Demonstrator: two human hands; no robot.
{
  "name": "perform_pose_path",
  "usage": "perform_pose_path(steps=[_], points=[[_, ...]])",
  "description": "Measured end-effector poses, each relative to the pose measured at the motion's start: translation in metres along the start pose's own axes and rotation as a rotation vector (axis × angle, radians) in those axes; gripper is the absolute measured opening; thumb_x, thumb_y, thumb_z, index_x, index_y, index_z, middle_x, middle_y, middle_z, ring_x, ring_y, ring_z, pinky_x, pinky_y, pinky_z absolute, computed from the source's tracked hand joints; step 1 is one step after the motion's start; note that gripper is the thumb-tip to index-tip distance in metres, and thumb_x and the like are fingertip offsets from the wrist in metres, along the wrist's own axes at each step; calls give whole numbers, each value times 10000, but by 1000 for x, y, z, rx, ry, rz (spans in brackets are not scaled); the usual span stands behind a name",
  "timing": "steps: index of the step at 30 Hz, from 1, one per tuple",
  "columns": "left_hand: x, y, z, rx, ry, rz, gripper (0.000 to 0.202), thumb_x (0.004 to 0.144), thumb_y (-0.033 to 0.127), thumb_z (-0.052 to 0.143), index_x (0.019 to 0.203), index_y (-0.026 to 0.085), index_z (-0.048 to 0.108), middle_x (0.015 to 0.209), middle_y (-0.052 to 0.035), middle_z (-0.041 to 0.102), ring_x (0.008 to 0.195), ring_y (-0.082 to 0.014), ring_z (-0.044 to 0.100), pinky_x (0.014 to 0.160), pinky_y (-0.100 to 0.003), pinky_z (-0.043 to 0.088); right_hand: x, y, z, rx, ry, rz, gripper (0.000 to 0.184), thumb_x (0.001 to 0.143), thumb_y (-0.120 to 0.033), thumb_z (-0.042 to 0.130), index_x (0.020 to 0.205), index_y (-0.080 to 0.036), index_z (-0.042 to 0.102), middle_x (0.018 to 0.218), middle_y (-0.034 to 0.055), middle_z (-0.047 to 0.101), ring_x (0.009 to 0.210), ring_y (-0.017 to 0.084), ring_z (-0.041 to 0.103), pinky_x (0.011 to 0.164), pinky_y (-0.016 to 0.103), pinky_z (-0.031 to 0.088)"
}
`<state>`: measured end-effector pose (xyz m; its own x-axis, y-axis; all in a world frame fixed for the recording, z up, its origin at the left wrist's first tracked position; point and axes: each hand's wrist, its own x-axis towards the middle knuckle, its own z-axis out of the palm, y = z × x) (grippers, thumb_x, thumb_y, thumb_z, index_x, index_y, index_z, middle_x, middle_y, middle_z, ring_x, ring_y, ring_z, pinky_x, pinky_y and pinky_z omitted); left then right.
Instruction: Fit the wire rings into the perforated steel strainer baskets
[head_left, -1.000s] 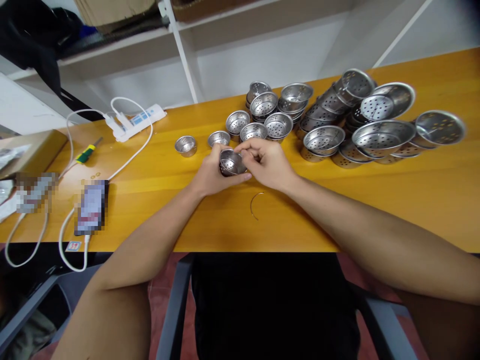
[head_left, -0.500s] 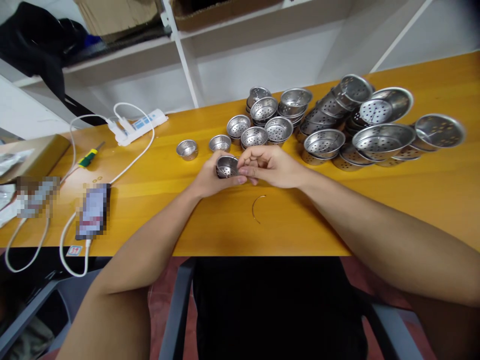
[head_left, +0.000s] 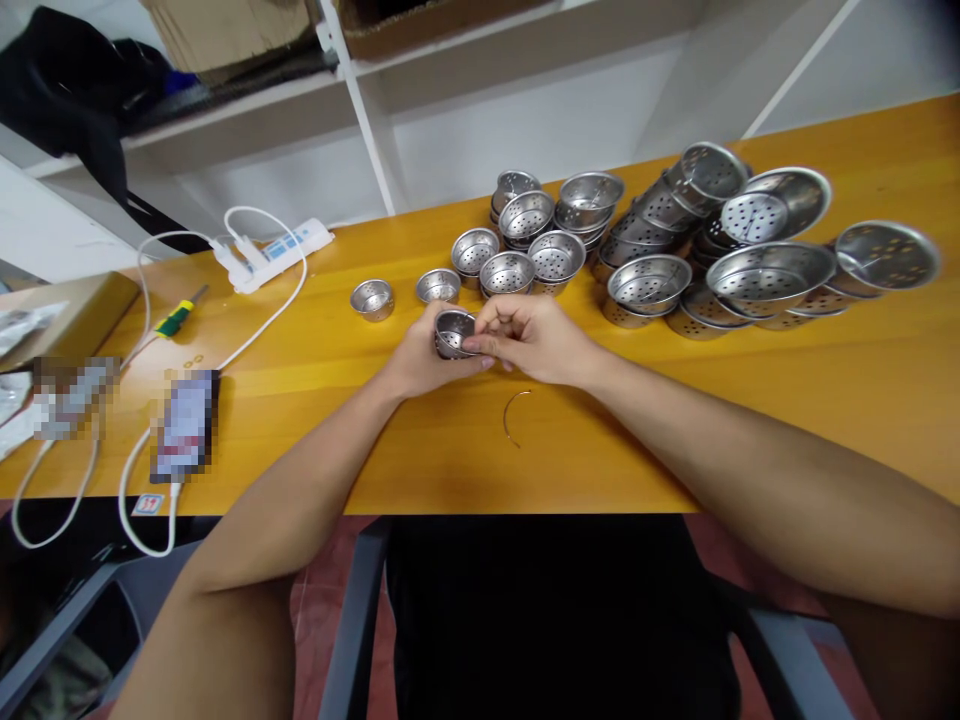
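Note:
My left hand (head_left: pixel 421 362) is wrapped round a small perforated metal cup (head_left: pixel 452 334), its mouth turned up toward me. At the cup's right rim, my right hand (head_left: pixel 525 338) has thumb and fingers pinched together. Whatever lies between those fingertips is too small or hidden to name. A thin curved piece of wire (head_left: pixel 507 418) lies on the table just below both hands. Beyond the held cup stand two more small perforated cups, one to the left (head_left: pixel 373 300) and one close behind (head_left: pixel 438 287).
Stacks of perforated metal cups (head_left: pixel 555 258) stand behind my right hand, with larger ones (head_left: pixel 771 275) farther right. On the left of the table (head_left: pixel 300 420) are a power strip (head_left: pixel 281 255) with white cables, a green-yellow screwdriver (head_left: pixel 175 318), a phone (head_left: pixel 184 425) and a cardboard box (head_left: pixel 82 315).
My right thumb has shifted slightly left and up, over the cup's rim. The left hand keeps its hold on the cup, and the wire lies where it was.

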<state>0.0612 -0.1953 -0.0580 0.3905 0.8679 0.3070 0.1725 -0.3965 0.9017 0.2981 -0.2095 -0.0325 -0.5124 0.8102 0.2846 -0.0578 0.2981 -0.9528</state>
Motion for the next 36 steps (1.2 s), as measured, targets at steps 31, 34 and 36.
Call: perform_pose_path(steps=[31, 34, 36], points=[[-1, -1, -4, 31, -16, 24, 670, 762, 433, 1110, 1197, 254, 633, 1028, 10, 738, 859, -164, 668, 778, -332, 543, 1, 8, 1, -12, 12, -77, 557, 976, -737, 1037, 1010, -243, 782, 695, -65, 636, 593, 132, 508, 585, 327, 395], [1, -9, -7, 39, 34, 64, 737, 790, 534, 1133, 1246, 260, 623, 1067, -10, 778, 896, -184, 718, 799, -347, 585, 1, 15, -2, -105, 122, -179, 455, 1035, -635, 1005, 1197, -256, 812, 822, -52, 644, 675, 152, 544, 643, 338, 460], [3, -16, -10, 50, 70, 89, 785, 802, 596, 1137, 1287, 266, 616, 1097, -24, 802, 925, -202, 755, 808, -358, 611, 2, 19, -5, -223, 163, -265, 324, 1093, -536, 946, 1223, -258, 840, 926, -11, 690, 744, 171, 597, 694, 353, 510]])
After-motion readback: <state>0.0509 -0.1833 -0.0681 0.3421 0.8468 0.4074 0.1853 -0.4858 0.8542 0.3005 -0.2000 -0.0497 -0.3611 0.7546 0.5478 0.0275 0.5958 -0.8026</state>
